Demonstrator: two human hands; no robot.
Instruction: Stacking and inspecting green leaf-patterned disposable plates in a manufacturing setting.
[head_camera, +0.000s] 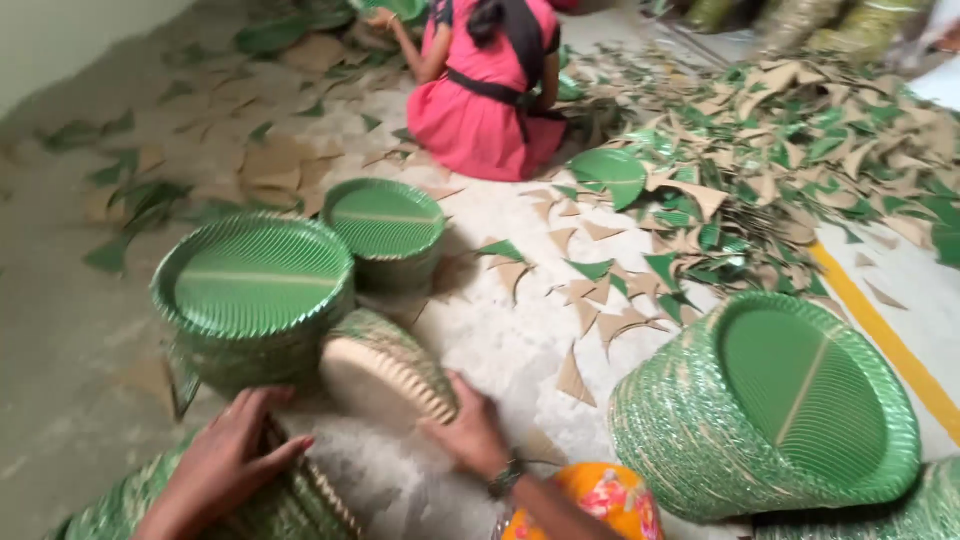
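A: So, where are the hands just now?

B: The right hand (470, 432) lies spread against a tilted stack of ribbed paper plates, green on the face and tan beneath (388, 372), which leans on the floor (60, 340) against a taller upright pile of the same green plates (252, 298). The left hand (225, 462) rests flat, fingers loose, on another plate stack lying on its side at the lower edge (290, 500). Neither is clenched; both press more than grip.

A: How would that tilted stack handle?

B: Light and fairly stiff, I'd judge, though loose plates may slide and fan apart. Hold it from both ends across the rims, not by one edge.

A: And around them?

B: A second upright pile (385, 228), a large leaning stack at right (770, 405), scattered green and tan paper offcuts (610, 290), and a person in pink seated beyond (485, 90).
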